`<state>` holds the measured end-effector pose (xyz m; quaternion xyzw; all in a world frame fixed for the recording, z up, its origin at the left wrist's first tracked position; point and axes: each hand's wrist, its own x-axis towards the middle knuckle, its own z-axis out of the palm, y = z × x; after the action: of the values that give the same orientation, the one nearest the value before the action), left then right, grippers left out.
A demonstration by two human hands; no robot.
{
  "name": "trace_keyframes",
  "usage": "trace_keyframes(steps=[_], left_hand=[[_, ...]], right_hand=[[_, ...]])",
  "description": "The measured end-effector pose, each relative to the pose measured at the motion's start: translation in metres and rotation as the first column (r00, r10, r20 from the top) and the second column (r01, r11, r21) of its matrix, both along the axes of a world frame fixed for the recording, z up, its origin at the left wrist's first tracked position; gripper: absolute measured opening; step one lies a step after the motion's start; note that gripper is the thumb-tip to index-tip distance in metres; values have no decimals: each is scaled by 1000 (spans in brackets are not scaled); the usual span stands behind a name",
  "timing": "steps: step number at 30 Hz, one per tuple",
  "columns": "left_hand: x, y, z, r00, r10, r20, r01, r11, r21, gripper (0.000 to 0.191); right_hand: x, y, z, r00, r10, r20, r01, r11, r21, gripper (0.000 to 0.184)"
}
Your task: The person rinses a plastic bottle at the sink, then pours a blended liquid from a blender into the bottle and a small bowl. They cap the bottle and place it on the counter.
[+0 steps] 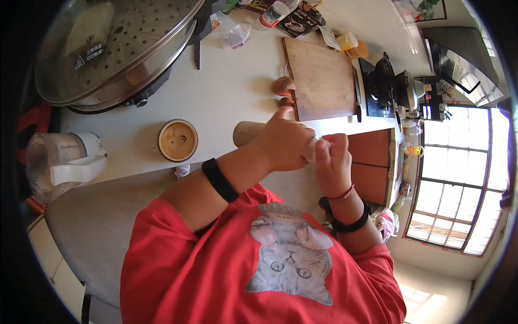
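Note:
My left hand (289,143) is wrapped around a taupe cylindrical container (247,133), held on its side above the counter's front edge. Its rounded end sticks out to the left and bears small writing. Close by on the right, my right hand (334,164) pinches a whitish piece (311,150) beside my left fingers. Whether that piece belongs to the container cannot be told, as the fingers cover most of it. On the counter to the left stands a round cup (178,140) with a tan inside; I cannot tell if it is liquid.
A large glass-lidded electric pan (121,52) and a blender jug (60,164) occupy the left. Beyond my hands are brown root vegetables (283,86) and a wooden cutting board (321,79). A knife (358,95) lies along the board, near a hob with a black wok (384,77).

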<state>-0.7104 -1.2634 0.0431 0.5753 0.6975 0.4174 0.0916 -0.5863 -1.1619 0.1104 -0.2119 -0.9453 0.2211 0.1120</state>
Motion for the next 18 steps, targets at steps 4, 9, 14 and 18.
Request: trace_keyframes(steps=[4,9,14,18], left_hand=[[-12,-12,-32,958,142,248,-168,982,86,33],[-57,-26,-76,929,309,202,-365,847,386,45],[-90,-41,-103,771,602,207,-637,739,221,60],[-113,-48,-113,616,604,505,-696,718,-9,52]], right_hand=[[7,8,-12,981,160,-109,-181,958,-224,59],[50,31,-22,999,-23,-28,8,899,-438,58],[103,43,-44,974,-168,149,219,857,-467,50],[136,46,-54,935,-279,219,352,802,-483,49]])
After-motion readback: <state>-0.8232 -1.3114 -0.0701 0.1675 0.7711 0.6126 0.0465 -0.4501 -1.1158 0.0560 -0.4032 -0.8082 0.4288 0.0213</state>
